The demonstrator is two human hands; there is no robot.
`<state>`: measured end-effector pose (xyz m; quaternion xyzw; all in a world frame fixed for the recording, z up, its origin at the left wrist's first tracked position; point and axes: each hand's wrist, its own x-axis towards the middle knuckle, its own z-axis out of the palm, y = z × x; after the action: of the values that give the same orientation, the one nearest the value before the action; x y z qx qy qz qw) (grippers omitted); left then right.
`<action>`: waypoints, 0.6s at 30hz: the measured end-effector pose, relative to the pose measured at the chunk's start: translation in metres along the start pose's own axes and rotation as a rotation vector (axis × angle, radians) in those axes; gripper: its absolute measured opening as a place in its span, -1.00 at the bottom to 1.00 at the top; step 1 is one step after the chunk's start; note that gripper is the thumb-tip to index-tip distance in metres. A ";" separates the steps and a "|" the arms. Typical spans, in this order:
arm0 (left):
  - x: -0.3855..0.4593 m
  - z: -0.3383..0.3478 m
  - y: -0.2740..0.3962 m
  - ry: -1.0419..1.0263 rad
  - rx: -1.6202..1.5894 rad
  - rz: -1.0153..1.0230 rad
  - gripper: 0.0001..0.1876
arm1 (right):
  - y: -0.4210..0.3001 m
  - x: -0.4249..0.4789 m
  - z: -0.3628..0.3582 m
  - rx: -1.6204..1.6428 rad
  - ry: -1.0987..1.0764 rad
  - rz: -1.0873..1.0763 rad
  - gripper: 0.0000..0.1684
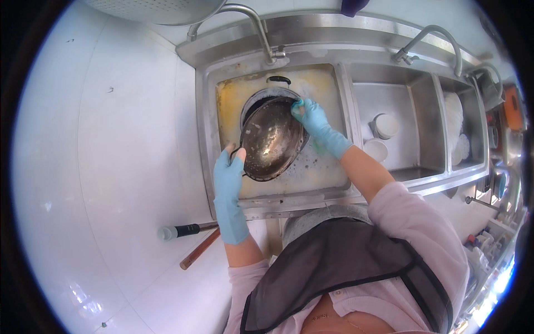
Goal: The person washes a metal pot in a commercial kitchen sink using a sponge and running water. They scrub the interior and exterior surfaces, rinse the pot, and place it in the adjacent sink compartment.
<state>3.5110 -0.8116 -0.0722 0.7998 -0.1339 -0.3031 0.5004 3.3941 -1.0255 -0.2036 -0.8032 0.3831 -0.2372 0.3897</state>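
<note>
A dark metal pan point(271, 140) with a wet, spotted surface is tilted over the left sink basin point(333, 179), which holds cloudy, soapy water. My left hand point(230, 171), in a light blue glove with bare fingertips showing, grips the thin loop handle at the pan's left side. At the upper right rim, my right hand point(313, 117), also gloved, presses a greenish scouring pad point(297, 107) against the metal. Partly hidden behind the pan is a round pot point(267, 92) in the water. A black handle point(278, 79) shows just above that pot.
Two curved faucets, one left point(254, 25) and one right point(434, 31), rise behind the basins. White bowls point(386, 126) sit in the middle basin point(404, 96). White dishes point(454, 121) fill part of the right basin. A perforated metal colander point(158, 8) hangs upper left; long handles point(200, 249) lean below.
</note>
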 end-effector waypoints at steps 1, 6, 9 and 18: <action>0.004 -0.003 -0.007 0.017 0.063 -0.018 -0.70 | 0.005 0.001 0.000 0.007 -0.005 0.017 -0.77; 0.003 -0.025 -0.036 -0.073 0.111 -0.240 -0.71 | -0.007 -0.001 -0.019 0.003 0.065 0.228 -0.74; 0.003 -0.027 -0.063 0.038 0.090 -0.240 -0.71 | 0.023 -0.004 -0.024 -0.008 0.196 0.518 -0.68; 0.004 -0.042 -0.141 0.189 -0.560 -0.518 -0.66 | 0.079 -0.141 0.036 -0.990 -0.413 -0.514 -0.54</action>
<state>3.5278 -0.7179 -0.1850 0.6640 0.2070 -0.3691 0.6165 3.3005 -0.9283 -0.2996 -0.9859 0.1577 0.0442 -0.0345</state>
